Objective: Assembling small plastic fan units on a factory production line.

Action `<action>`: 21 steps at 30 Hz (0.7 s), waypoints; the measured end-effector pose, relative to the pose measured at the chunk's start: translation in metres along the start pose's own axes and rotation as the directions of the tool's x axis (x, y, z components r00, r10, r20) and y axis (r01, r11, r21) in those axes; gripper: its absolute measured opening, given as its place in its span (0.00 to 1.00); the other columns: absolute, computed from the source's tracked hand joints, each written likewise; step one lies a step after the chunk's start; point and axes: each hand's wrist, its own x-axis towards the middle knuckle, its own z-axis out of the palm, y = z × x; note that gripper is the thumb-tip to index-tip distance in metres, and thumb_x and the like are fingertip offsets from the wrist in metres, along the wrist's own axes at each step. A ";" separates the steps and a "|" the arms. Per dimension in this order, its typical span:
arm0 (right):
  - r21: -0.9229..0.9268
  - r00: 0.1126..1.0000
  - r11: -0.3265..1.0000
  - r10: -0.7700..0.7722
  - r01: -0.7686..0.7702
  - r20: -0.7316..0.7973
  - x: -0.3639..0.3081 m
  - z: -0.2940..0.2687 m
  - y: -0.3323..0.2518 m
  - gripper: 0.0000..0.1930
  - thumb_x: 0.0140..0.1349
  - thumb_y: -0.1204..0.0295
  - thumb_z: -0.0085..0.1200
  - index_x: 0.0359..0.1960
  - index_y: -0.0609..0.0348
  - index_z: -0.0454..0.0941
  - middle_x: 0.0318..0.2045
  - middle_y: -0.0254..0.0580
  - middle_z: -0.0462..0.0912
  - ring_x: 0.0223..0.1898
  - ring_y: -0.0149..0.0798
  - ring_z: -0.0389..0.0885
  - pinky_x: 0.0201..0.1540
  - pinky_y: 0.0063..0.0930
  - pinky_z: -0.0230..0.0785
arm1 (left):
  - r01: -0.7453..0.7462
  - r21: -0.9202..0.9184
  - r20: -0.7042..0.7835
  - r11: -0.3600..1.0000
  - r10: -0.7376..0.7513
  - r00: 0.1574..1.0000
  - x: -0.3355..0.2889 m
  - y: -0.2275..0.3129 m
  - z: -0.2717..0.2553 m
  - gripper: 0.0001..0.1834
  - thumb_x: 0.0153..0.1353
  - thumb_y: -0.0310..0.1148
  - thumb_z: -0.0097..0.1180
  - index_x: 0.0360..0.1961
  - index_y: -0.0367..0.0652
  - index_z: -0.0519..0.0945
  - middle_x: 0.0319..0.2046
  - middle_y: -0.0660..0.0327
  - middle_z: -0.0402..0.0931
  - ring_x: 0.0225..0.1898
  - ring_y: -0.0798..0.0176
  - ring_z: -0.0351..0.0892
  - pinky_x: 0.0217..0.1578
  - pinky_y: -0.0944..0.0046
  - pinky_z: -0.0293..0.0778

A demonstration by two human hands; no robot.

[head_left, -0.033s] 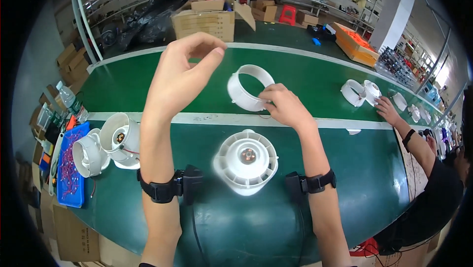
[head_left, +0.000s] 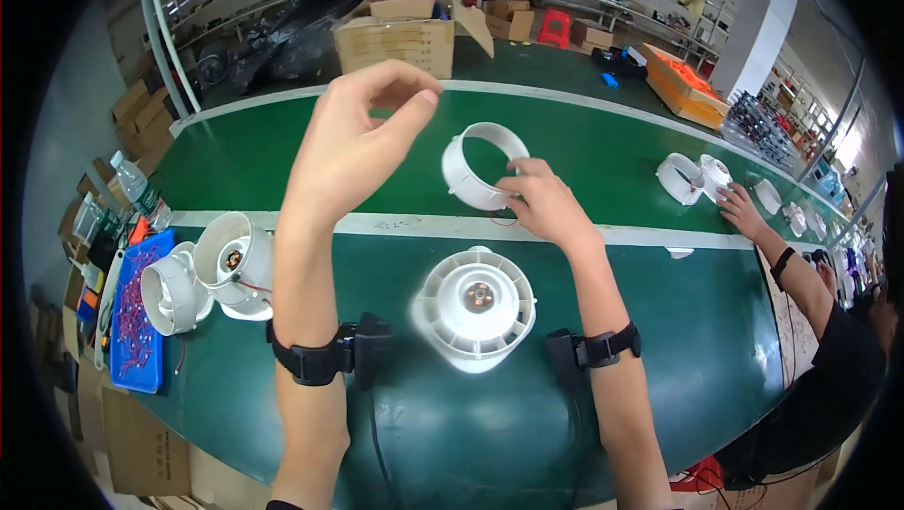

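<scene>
Since the earlier frame almost nothing has moved: in the head view most of the scene sits slightly farther right, and the left hand (head_left: pixel 356 147) and right hand (head_left: pixel 549 201) keep their arrangement around the white fan housing (head_left: pixel 478 299). That housing rests on the green surface (head_left: pixel 702 322). Beyond it, the white ring (head_left: pixel 461 178) is tilted, its opening showing; the right hand grips its right-hand wall between thumb and fingers. Whether the ring touches the surface cannot be told. The left hand is raised beyond and left of the fan housing, fingers curled and thumb near the index fingertip; whether it pinches anything cannot be told. Left of the fan housing stand a white cylinder (head_left: pixel 215 265) and a smaller white housing (head_left: pixel 169 301), then a blue tray (head_left: pixel 141 376) of thin red wires (head_left: pixel 137 333). Far to its right, a co-worker's hand (head_left: pixel 742 213) is at a round white part (head_left: pixel 716 171).
</scene>
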 end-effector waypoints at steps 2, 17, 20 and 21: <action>-0.072 0.992 0.996 -0.061 0.054 -0.110 0.002 0.020 0.000 0.20 0.57 0.71 0.60 0.54 0.53 0.80 0.61 0.59 0.73 0.64 0.57 0.70 0.61 0.45 0.67 | -0.024 -0.005 -0.009 1.000 0.024 1.000 -0.001 -0.008 -0.001 0.11 0.65 0.31 0.57 0.42 0.33 0.82 0.37 0.62 0.83 0.41 0.71 0.79 0.46 0.69 0.73; -0.093 0.798 0.995 0.077 -0.027 0.597 -0.048 -0.045 -0.150 0.53 0.42 0.47 0.71 0.72 0.35 0.57 0.69 0.68 0.57 0.65 0.68 0.65 0.60 0.53 0.70 | -0.074 -0.048 0.017 0.996 0.074 0.997 0.002 -0.009 -0.005 0.12 0.63 0.31 0.57 0.41 0.33 0.82 0.32 0.62 0.82 0.35 0.71 0.80 0.38 0.69 0.75; -0.080 0.813 0.996 0.016 0.038 0.581 -0.047 -0.051 -0.139 0.50 0.41 0.50 0.71 0.70 0.40 0.61 0.65 0.65 0.63 0.63 0.64 0.68 0.60 0.50 0.70 | -0.074 -0.070 0.022 0.995 0.076 0.997 0.001 -0.015 -0.010 0.12 0.63 0.32 0.57 0.41 0.34 0.82 0.32 0.63 0.82 0.36 0.72 0.80 0.39 0.70 0.74; 0.011 0.804 1.000 -0.018 0.015 0.595 -0.048 -0.063 -0.121 0.51 0.41 0.50 0.72 0.70 0.42 0.62 0.64 0.63 0.65 0.63 0.61 0.69 0.61 0.48 0.69 | -0.093 -0.093 0.023 0.991 0.096 0.995 0.003 -0.016 -0.009 0.12 0.63 0.33 0.57 0.41 0.34 0.82 0.32 0.63 0.82 0.36 0.72 0.80 0.39 0.70 0.74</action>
